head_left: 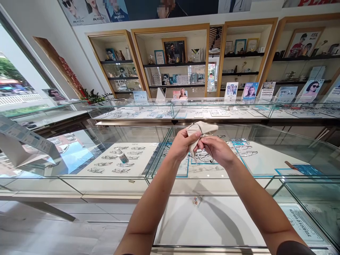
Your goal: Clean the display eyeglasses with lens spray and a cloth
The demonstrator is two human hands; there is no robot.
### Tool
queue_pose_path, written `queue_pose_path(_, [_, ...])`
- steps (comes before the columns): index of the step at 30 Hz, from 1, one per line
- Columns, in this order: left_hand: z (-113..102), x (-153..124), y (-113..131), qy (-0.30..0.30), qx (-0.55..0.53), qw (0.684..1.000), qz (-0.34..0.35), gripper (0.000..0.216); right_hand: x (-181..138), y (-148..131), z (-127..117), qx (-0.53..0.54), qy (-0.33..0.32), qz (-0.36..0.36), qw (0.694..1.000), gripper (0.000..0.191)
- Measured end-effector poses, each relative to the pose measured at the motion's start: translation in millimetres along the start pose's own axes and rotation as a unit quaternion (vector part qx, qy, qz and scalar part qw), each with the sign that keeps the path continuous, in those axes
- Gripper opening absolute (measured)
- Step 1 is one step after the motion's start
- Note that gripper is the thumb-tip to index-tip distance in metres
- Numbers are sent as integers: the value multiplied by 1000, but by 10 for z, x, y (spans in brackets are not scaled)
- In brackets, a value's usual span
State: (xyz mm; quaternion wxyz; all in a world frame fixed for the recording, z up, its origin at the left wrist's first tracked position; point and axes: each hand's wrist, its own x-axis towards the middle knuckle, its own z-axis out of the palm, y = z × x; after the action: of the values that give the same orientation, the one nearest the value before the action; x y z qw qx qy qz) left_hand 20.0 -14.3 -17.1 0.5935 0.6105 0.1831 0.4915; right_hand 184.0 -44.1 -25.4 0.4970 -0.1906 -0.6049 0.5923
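Above the glass counter, my left hand (pixel 182 144) is closed around a cream cleaning cloth (pixel 205 128). A pair of thin dark-framed eyeglasses (pixel 211 156) is partly wrapped in that cloth, with a rim showing near the top and a thin dark part hanging below. My right hand (pixel 220 149) pinches at the glasses and the lower part of the cloth, its fingertips close to my left fingers. The cloth and fingers hide most of the lenses. To the left, a small white spray bottle (pixel 122 156) stands on the counter top.
Glass display cases (pixel 170 177) with several rows of eyeglasses lie below and ahead. A small patterned packet (pixel 197 201) rests near the front. A white folded stand (pixel 29 145) is at the left. Wood-framed shelves (pixel 170 28) line the back wall, beside a potted plant (pixel 94 96).
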Motion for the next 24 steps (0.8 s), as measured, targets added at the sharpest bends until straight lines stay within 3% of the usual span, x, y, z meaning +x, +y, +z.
queue_pose_path(5, [-15,-20,-13,-7,35,999,31,43,-12,-11,-20,22,1,15,1000,32])
queue_pose_path(16, [90,6,-83,86,30,993,72,52,18,12,59,-1,5,11,1000,35])
queue_pose_path(24, [9,-40,20,45,56,996,48,45,10,49,50,-25,13,12,1000,36])
